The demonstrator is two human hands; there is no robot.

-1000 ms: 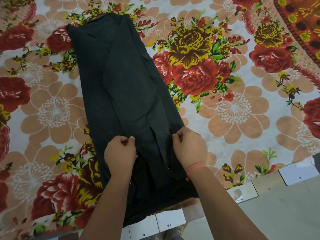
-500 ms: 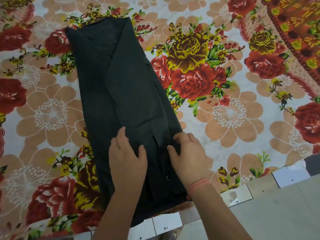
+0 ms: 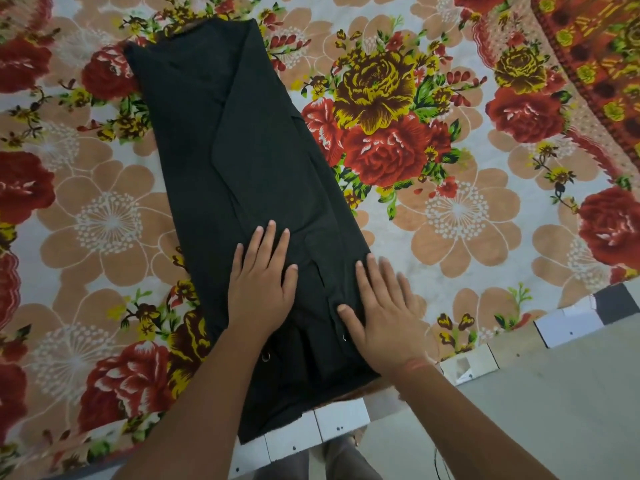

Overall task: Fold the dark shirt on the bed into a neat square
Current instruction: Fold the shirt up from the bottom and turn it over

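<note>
The dark shirt (image 3: 239,161) lies on the bed as a long narrow strip, its sides folded inward, running from the far left toward the near edge. Its near end hangs slightly over the bed's edge. My left hand (image 3: 261,285) lies flat on the strip's near part, fingers spread. My right hand (image 3: 384,306) rests palm down on the shirt's right edge, partly on the bedsheet. Neither hand grips the cloth. Small metal snaps show near my wrists.
The floral bedsheet (image 3: 467,216) in red, peach and yellow covers the bed all around the shirt. White blocks (image 3: 343,420) line the bed's near edge. Grey floor (image 3: 554,393) lies at the lower right. An orange patterned cloth (image 3: 595,46) sits at the top right.
Both hands went from pinching the fold with curled fingers to lying flat and spread on the shirt. They slid a little farther up the strip.
</note>
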